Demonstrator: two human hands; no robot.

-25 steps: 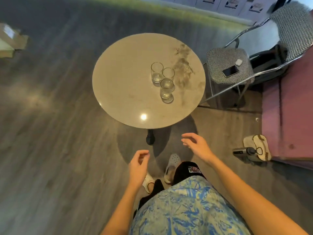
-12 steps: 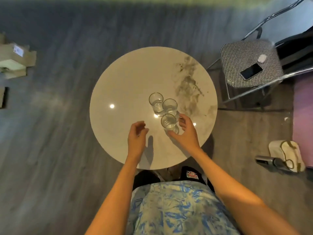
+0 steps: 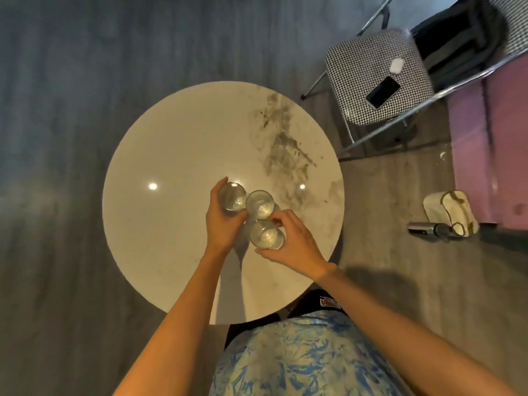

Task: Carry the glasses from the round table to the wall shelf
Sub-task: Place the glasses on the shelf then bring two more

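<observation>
1. The round table (image 3: 171, 224) is filling the middle of the view, its pale marbled top bearing all three glasses in a tight cluster right of centre.
2. A checked chair (image 3: 368, 72) is standing beyond the table's far right edge, with a dark phone (image 3: 383, 92) lying on its seat; neither belongs to the job.
3. The left hand (image 3: 224, 224) is wrapping around the far-left glass (image 3: 232, 196), fingers curled behind it and thumb at its near side, gripping it.
4. The right hand (image 3: 294, 241) is closing around the nearest glass (image 3: 267, 234), thumb in front and fingers over the far side.
5. The middle glass (image 3: 259, 204) is standing free between those two, touching or almost touching them, with no hand on it.
6. Each glass is looking clear; whether any holds liquid I cannot tell from above.
7. By my judgement the task is only starting: nothing has left the table, whether either glass is lifted is unclear, the wall shelf is not showing, and a second trip seems likely.
</observation>
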